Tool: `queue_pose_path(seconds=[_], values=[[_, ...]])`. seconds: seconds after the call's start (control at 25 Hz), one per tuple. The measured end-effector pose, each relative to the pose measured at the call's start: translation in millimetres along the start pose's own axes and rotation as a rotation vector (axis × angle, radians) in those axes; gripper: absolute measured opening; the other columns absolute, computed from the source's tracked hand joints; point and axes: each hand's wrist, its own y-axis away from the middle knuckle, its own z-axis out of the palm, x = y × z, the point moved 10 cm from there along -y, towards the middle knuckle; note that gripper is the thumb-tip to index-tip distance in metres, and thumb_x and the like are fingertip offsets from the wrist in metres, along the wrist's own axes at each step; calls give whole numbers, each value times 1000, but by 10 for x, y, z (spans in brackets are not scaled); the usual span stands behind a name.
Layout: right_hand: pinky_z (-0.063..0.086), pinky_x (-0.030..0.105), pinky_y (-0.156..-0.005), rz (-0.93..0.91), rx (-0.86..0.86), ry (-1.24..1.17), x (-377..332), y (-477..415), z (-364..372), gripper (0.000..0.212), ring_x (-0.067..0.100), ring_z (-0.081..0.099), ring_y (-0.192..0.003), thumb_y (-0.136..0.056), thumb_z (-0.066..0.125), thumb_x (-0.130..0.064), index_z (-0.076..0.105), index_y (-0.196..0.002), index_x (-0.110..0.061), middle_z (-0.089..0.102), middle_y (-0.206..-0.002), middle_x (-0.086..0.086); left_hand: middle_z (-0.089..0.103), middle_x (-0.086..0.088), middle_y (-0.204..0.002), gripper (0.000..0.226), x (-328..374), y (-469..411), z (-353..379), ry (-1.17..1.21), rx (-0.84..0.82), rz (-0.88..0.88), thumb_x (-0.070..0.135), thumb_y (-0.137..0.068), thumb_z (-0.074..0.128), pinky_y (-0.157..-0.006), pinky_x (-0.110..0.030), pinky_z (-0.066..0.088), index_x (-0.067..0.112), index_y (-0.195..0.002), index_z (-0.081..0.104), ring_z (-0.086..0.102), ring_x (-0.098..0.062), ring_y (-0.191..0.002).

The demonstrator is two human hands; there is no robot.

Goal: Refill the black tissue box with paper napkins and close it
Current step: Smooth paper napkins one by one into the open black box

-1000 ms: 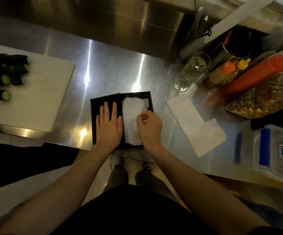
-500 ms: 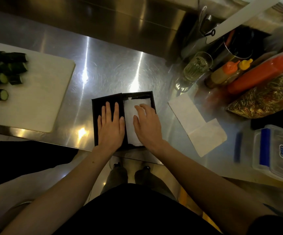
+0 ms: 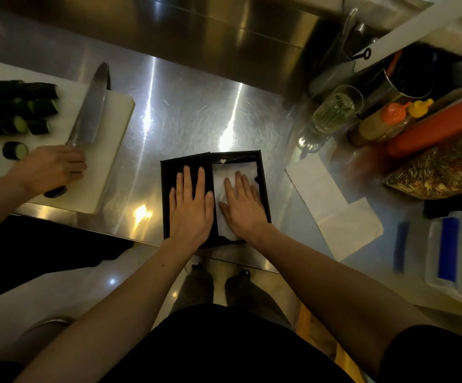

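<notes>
The black tissue box (image 3: 263, 172) lies open at the near edge of the steel counter, with its black lid (image 3: 169, 175) flipped out to the left. White paper napkins (image 3: 224, 175) fill the box. My left hand (image 3: 191, 208) rests flat on the lid, fingers spread. My right hand (image 3: 242, 205) presses flat on the napkins inside the box. Neither hand grips anything. More loose napkins (image 3: 332, 205) lie on the counter to the right of the box.
Another person's hand (image 3: 50, 170) holds a large knife (image 3: 89, 114) over a white cutting board (image 3: 113, 139) with cut cucumber (image 3: 17, 106) at left. A glass (image 3: 335, 109), sauce bottles (image 3: 431, 125), a bag of food (image 3: 445, 167) and a plastic container (image 3: 456, 255) crowd the right.
My right hand went from pinching the napkin's edge to lying flat on the napkins. Another person's hand with a knife has appeared over the cutting board. My left hand stayed on the lid.
</notes>
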Motion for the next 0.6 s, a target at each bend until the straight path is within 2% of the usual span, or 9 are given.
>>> queue_pose_path(seconds=[0.16, 0.36, 0.48, 0.6], values=[[-4, 44, -119, -8, -14, 0, -4, -28, 27, 64, 32, -4, -150, -103, 27, -43, 4, -154, -11, -3, -161, 20, -2, -10, -162, 57, -9, 5, -3, -8, -5, -7, 39, -102, 18, -117, -42, -1, 23, -154, 3, -3, -24, -149], [-3, 45, -119, -25, -7, -99, -26, 6, -91, 67, 32, -9, -149, -103, 29, -42, 1, -154, -8, -7, -161, 21, -5, -9, -162, 57, -17, -6, 13, -19, -26, -5, 40, -101, 16, -118, -43, -2, 23, -154, 1, -5, -24, -148], [4, 44, -120, -106, 113, -261, -90, 119, -373, 63, 29, -3, -150, -104, 33, -35, 8, -153, -4, 0, -162, 19, -5, -9, -162, 56, -22, 0, 20, -18, -25, -13, 39, -102, 16, -118, -44, -1, 23, -154, 0, -6, -23, -148], [13, 36, -120, -139, 302, -393, 66, 282, -713, 55, 29, 17, -148, -102, 42, -28, 26, -149, -3, 22, -158, 19, -3, -9, -162, 56, -41, 6, 1, -12, -11, -21, 40, -102, 15, -118, -45, 0, 24, -154, 2, -5, -24, -148]])
